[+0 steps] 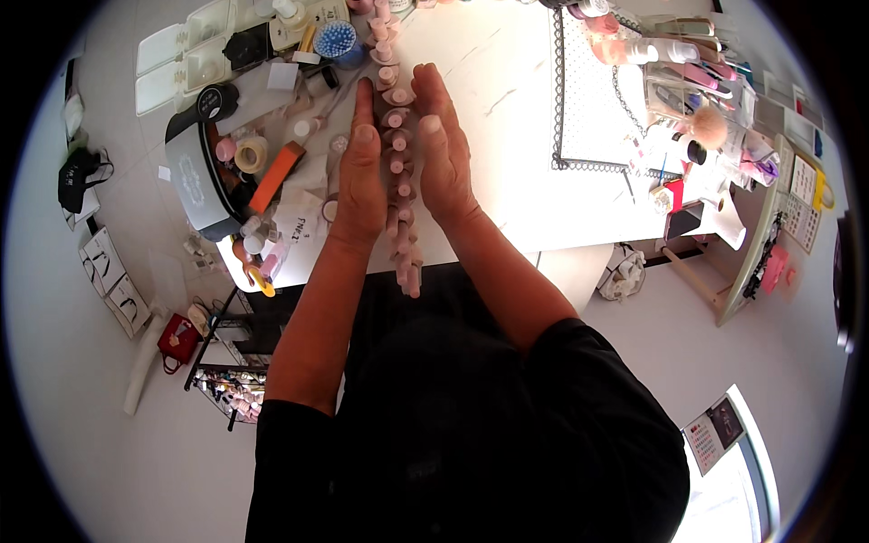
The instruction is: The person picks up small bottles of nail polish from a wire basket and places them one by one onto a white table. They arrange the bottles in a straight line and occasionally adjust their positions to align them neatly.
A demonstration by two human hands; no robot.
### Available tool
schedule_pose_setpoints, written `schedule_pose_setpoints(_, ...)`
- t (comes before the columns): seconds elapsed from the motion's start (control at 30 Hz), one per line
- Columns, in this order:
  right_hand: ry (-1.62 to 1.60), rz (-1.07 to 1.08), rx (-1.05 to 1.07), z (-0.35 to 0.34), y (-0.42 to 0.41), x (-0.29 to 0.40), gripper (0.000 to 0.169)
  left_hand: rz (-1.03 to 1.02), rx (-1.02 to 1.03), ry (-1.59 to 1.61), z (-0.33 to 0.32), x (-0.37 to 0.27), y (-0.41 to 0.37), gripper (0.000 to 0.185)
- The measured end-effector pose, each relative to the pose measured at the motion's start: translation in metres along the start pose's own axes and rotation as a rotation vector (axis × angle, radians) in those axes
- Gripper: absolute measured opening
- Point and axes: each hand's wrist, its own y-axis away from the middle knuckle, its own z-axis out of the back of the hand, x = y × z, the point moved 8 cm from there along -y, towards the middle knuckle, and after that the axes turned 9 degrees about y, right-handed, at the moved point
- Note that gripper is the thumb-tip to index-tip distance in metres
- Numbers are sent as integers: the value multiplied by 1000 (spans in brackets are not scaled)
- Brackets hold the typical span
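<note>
A long line of small pink bottles with pale pink caps runs from the far edge of the white marbled table to its near edge. They look like nail polish bottles. My left hand is held upright along the left of the line, its fingers straight and its thumb on top. Facing it from the other side is my right hand, also on edge with straight fingers. Neither hand grips anything. Whether the palms touch the bottles cannot be told. Several bottles at the near end crowd together by my black shirt.
Left of my hands lie a silver-and-black nail lamp, an orange block, a tape roll and a cup of blue-tipped sticks. To the right are a lace-edged dotted mat, spray bottles and a fluffy brush.
</note>
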Motion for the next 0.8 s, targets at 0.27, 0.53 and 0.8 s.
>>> schedule_pose_setpoints(0.27, 151, 56, 29, -5, -1, 2, 76, -111, -35, -202, -6, -9, -3, 78)
schedule_pose_setpoints(0.53, 149, 69, 34, -6, -4, 2, 75, -146, -35, -262, -6, -12, -9, 78)
schedule_pose_setpoints(0.8, 200, 143, 39, -4, -8, -3, 73, -116, -41, -234, -14, -21, -14, 81)
